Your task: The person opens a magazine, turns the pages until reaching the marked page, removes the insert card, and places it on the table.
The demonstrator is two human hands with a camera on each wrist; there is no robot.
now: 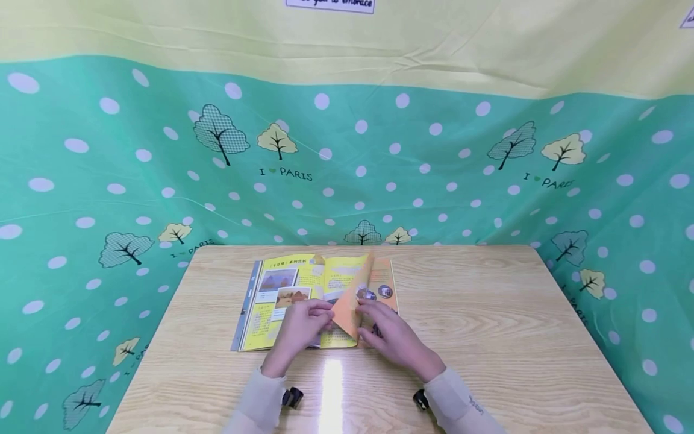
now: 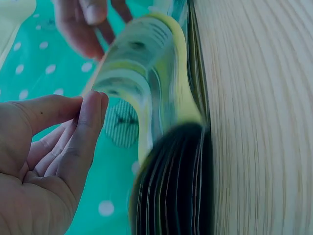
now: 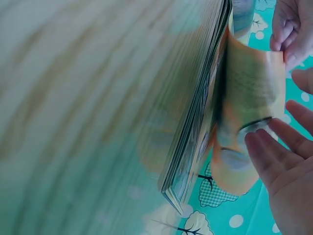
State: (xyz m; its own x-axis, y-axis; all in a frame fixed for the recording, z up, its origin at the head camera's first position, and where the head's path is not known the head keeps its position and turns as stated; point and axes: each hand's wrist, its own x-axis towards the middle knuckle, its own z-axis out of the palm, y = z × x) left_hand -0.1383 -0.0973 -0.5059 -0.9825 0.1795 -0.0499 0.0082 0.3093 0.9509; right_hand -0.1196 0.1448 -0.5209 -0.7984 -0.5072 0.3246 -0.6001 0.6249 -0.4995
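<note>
An open magazine (image 1: 257, 333) with yellow pages and printed photos lies on the table. One leaf (image 1: 347, 310), orange on its raised side, stands curled up near the middle of the spread. My left hand (image 1: 303, 328) pinches the leaf's near corner between thumb and forefinger, as the left wrist view shows with the leaf (image 2: 137, 54) bending away. On the other side, my right hand (image 1: 393, 334) has its fingers spread and loosely extended. In the right wrist view, the fingertips (image 3: 254, 139) of that hand rest against the orange face of the leaf (image 3: 249, 83).
The wood-grain table (image 1: 488, 313) extends to both sides of the magazine. Behind and beside it hangs a green curtain (image 1: 379, 169) with white dots and tree prints. Black wrist devices (image 1: 293, 398) sit at both sleeves.
</note>
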